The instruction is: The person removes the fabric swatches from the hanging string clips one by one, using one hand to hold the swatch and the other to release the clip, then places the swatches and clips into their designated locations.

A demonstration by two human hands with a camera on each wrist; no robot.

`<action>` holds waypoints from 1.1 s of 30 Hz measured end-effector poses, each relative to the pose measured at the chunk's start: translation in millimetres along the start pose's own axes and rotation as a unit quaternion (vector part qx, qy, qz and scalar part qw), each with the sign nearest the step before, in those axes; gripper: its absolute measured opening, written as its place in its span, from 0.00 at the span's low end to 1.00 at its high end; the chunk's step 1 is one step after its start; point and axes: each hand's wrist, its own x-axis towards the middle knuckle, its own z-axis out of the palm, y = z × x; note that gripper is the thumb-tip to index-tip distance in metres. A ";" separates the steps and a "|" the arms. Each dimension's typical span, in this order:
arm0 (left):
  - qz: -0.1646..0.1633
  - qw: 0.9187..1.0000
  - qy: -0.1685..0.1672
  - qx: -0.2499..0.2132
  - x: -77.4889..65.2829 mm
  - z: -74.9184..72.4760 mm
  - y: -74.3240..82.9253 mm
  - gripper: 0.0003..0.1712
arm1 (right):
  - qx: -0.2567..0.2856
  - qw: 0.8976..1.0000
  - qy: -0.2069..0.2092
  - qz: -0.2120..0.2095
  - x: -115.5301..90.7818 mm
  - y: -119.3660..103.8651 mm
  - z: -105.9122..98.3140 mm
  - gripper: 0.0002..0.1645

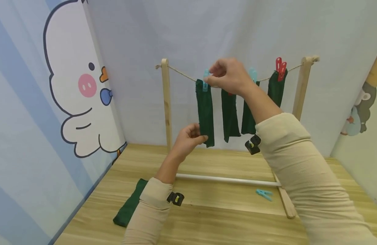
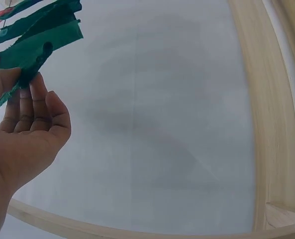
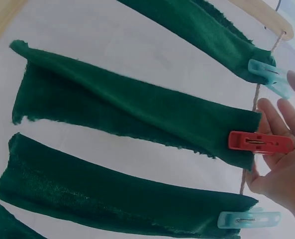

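Note:
On a rope line several dark green cloth strips hang from clothespins. At the line's left end is one strip under a light blue clothespin. My right hand has its thumb and curled fingers at the top of this clothespin. In the right wrist view a fingertip meets the end of the blue clothespin, beside a red clothespin on the neighbouring strip. Lower down, my left hand pinches the edge of the left strip between thumb and fingers.
Wooden posts hold the rope at both ends, with a white rod low between them. A folded green cloth lies on the table at left, a loose blue clothespin at right. A red clothespin grips the rightmost strip.

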 end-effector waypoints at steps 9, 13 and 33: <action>-0.004 1.000 0.004 -0.012 -2.2 -3.8 1.1 0.09 | 0.063 0.996 0.030 -0.051 2.7 -2.2 9.5 0.14; -0.006 1.000 0.011 -0.009 -2.8 -6.3 0.9 0.09 | 0.083 0.994 0.028 -0.060 3.8 -2.5 8.4 0.16; 0.038 0.996 0.025 -0.071 -21.1 -12.2 8.8 0.09 | 0.061 0.987 0.134 -0.067 -9.0 3.0 -9.4 0.10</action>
